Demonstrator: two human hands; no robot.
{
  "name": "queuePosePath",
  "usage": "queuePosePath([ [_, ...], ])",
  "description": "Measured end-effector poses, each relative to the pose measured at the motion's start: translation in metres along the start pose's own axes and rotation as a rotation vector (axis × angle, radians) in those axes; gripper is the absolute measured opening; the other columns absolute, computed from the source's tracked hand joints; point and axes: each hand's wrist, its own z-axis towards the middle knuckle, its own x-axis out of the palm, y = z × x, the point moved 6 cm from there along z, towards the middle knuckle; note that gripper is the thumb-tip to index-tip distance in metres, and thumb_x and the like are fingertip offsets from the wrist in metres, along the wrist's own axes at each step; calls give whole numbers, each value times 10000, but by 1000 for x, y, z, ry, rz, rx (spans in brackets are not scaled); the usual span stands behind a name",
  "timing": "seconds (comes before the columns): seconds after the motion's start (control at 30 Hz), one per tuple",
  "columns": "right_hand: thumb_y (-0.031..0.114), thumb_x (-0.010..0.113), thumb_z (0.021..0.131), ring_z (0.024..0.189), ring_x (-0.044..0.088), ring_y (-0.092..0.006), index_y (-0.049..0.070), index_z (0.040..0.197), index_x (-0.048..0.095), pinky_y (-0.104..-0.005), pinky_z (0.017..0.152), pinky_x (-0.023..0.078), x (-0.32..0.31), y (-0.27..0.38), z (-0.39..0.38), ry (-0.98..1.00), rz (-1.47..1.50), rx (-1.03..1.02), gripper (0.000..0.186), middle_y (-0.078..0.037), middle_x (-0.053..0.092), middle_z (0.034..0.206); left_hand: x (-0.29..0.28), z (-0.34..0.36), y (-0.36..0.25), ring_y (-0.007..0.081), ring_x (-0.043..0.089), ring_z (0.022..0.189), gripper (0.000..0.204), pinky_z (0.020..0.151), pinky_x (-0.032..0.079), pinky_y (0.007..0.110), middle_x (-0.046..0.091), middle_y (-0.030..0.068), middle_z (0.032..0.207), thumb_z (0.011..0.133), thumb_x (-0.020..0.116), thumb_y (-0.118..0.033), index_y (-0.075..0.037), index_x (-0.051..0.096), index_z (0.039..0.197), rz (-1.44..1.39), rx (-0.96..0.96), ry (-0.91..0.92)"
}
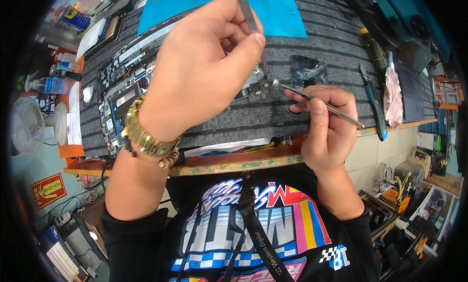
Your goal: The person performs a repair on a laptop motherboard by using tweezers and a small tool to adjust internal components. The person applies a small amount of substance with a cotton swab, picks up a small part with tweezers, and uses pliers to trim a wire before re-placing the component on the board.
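My left hand [200, 72] reaches over an opened laptop [129, 99] and pinches metal tweezers [247, 14] held nearly upright. Their lower end meets the laptop's right corner, by a small metal bracket. My right hand [334, 128] grips a second slim metal tool, which looks like tweezers [336, 111], slanting up to the left. At its tip is a small whitish bit [276, 82], just right of that same corner. The laptop's bottom cover is off, showing its battery [146, 45] and boards. My left hand and wrist hide the laptop's middle.
A small black packet [308, 71] lies right of the laptop. Farther right are a blue-black cutter [373, 101], a yellow-black screwdriver [374, 48] and a crumpled pinkish wrap [393, 99]. A blue mat [278, 14] lies behind. White cotton [88, 94] sits left. The wooden table edge [234, 164] runs before me.
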Motion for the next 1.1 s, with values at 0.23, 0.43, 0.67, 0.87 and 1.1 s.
queuePosePath([
  [0.23, -40, 580, 1100, 963, 755, -282, -63, 1184, 567, -359, 872, 618, 9, 3, -5, 139, -235, -236, 88, -231, 726, 1094, 11, -1, 27, 91, 688, 883, 94, 822, 534, 264, 749, 33, 956, 1089, 670, -80, -22, 635, 1154, 71, 129, 35],
  [0.43, -106, 682, 1013, 921, 758, -323, -60, 1146, 637, -376, 848, 606, 12, 9, -7, 122, -239, -261, 147, -207, 746, 1016, 17, -4, 31, 133, 746, 919, 92, 844, 561, 292, 772, 55, 943, 1067, 689, -72, -6, 649, 1117, 73, 185, 65],
  [0.67, -135, 703, 971, 895, 739, -349, -54, 1129, 648, -390, 825, 601, 16, 9, -8, 150, -314, -295, 186, -217, 733, 1008, 19, -5, 26, 147, 757, 914, 92, 828, 565, 295, 771, 65, 940, 1039, 713, -55, -2, 661, 1092, 86, 217, 47],
  [0.87, -125, 715, 969, 890, 737, -349, -45, 1138, 645, -394, 813, 602, 17, 9, -9, 155, -336, -336, 200, -216, 730, 1004, 21, -7, 23, 149, 756, 902, 68, 817, 572, 298, 767, 62, 931, 1030, 719, -49, -10, 683, 1072, 162, 268, 39],
  [1.1, -118, 729, 957, 885, 736, -350, -43, 1137, 641, -392, 810, 601, 18, 9, -10, 156, -344, -359, 214, -219, 728, 1003, 23, -6, 26, 151, 757, 882, 76, 792, 577, 301, 766, 66, 927, 1021, 727, -50, -11, 686, 1071, 171, 265, 55],
])
